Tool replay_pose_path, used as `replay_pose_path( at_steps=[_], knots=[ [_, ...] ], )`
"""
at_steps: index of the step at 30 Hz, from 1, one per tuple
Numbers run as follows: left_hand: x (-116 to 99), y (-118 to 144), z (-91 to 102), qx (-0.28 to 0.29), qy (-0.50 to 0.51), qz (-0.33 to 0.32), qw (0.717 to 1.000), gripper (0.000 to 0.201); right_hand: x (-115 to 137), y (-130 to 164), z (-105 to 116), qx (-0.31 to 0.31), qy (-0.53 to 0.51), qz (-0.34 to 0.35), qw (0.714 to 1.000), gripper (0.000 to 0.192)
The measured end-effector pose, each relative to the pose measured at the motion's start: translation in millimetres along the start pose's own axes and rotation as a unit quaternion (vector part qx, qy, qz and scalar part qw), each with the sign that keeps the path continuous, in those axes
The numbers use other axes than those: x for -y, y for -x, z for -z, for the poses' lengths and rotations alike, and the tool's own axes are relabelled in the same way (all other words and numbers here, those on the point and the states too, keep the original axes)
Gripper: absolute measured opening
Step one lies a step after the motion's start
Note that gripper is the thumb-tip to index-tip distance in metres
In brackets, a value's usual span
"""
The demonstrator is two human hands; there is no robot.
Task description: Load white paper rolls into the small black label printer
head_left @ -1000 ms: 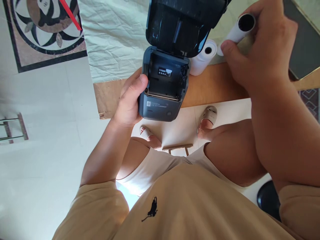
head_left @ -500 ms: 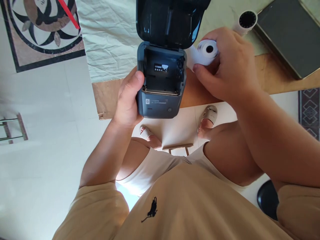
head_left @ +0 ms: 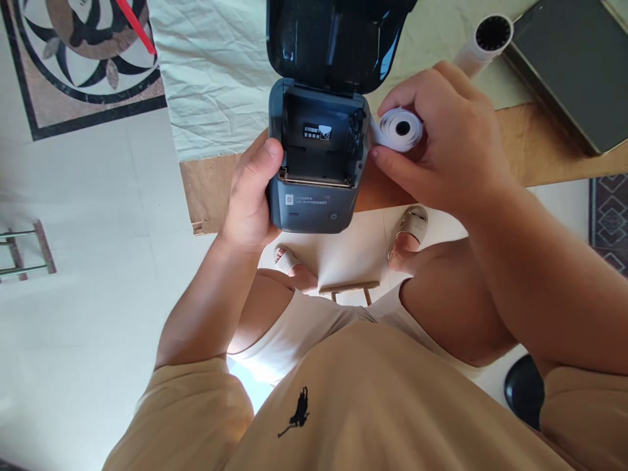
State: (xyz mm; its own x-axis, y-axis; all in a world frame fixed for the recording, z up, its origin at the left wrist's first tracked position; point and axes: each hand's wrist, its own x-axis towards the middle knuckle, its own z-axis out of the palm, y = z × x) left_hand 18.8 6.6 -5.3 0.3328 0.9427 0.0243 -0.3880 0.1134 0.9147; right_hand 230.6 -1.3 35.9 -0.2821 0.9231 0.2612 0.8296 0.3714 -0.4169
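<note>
My left hand (head_left: 254,190) grips a dark blue-grey label printer (head_left: 316,206) by its left side, thumb on the front edge. The printer's black lid (head_left: 333,46) is swung fully up, baring a hollow bay with a small printed sticker inside. No roll sits in that bay. Just right of the printer, my right hand (head_left: 446,134) pinches a small white paper roll (head_left: 401,129) with a dark core hole facing up. A loose flap of its paper reaches toward the printer's right wall; whether they touch I cannot tell.
A white cylinder with a dark round top (head_left: 493,33) stands behind my right hand. Beside it lies a dark flat box (head_left: 579,72). Pale green cloth (head_left: 210,78) covers much of the wooden table (head_left: 534,144). Past its left edge, a red strip (head_left: 137,26) shows above the patterned floor.
My right hand has brought the paper roll down and slightly left, closer to the printer. My left hand and the printer have stayed almost still.
</note>
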Motion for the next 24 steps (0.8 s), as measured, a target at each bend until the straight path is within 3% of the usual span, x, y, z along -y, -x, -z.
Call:
replay_pose_path(
  at_steps=[4,7,10,13,17,24],
  knots=[
    [1.8,-0.6,0.5,-0.011,0.0,-0.01,1.0,0.036,2.4,0.3,3.8,-0.031,-0.032,0.01,0.999,0.036],
    [3.3,-1.2,2.2,-0.011,0.011,-0.005,1.0,0.036,3.2,-0.6,4.1,-0.012,-0.01,-0.011,1.0,0.044],
    [3.0,-1.6,2.5,-0.018,0.021,0.005,1.0,0.035,3.0,-1.2,3.1,0.006,0.012,-0.045,0.999,0.038],
    [1.6,-1.5,1.5,-0.022,0.02,0.002,1.0,0.036,2.6,-0.8,3.7,-0.016,0.004,-0.043,0.999,0.032],
    [0.3,-0.5,1.2,-0.025,0.01,0.009,1.0,0.033,1.2,-0.2,5.1,-0.017,-0.025,-0.001,1.0,0.048],
    [3.6,-3.0,2.0,-0.017,0.004,-0.013,1.0,0.036,-0.1,0.6,1.7,-0.026,0.026,-0.028,0.999,0.04]
  ],
)
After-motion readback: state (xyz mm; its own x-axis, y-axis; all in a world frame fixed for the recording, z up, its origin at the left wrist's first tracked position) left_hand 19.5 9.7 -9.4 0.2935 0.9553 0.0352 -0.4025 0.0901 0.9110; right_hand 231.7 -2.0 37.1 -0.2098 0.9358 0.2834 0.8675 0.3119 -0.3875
